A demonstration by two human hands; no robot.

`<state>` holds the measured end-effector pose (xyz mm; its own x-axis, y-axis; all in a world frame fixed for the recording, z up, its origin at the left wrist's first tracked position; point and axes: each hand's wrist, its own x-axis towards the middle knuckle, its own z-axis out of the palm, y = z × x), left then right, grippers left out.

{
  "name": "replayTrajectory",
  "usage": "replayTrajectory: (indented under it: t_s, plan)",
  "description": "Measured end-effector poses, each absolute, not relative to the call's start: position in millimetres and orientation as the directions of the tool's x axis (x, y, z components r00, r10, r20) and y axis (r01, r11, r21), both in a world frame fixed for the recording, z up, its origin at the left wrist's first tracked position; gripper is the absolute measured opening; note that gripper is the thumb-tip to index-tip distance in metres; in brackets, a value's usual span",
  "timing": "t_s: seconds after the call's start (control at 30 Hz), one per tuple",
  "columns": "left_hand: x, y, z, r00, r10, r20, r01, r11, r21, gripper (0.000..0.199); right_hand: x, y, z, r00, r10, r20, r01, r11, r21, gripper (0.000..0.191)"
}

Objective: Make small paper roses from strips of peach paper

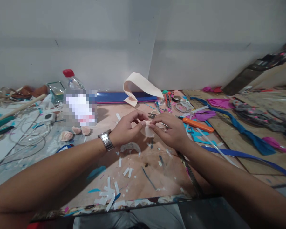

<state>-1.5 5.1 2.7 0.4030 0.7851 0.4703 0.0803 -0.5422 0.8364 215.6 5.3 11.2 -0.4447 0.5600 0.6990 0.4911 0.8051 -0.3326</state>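
Note:
Between my two hands is a small piece of cream-coloured paper or ribbon (pixel 148 131), pinched by both at its upper edge. My left hand (pixel 128 127), with a metal watch (pixel 106 140) on its wrist, grips it between thumb and curled fingers. From the other side my right hand (pixel 169 129) pinches the same piece. Just behind my fingers lie scissors (pixel 153 115), partly hidden. A longer cream strip (pixel 143 83) stands curled behind my hands. Small cream rolled roses (pixel 67 136) rest on the table to the left.
An orange utility knife (pixel 198 124) lies right of my hands, near blue ribbon (pixel 240 124) and magenta scraps (pixel 219 102). A red-capped bottle (pixel 75 82) stands at back left. White cables (pixel 26 140) run along the left. Small white strips (pixel 109 191) litter the front.

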Motion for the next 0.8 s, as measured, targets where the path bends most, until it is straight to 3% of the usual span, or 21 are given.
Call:
replayTrajectory:
  t_s: [0.53, 0.8]
  plan:
    - [-7.7, 11.6, 2.2, 0.504, 0.669, 0.547, 0.123, -0.682, 0.721, 0.021, 218.7, 8.6, 8.2, -0.446, 0.56, 0.698, 0.519, 0.797, -0.308, 0.022]
    - [-2.3, 7.5, -5.9, 0.549, 0.679, 0.488, -0.012, -0.577, 0.817, 0.031, 219.4, 10.0, 1.7, -0.435, 0.555, 0.709, 0.502, 0.803, -0.32, 0.015]
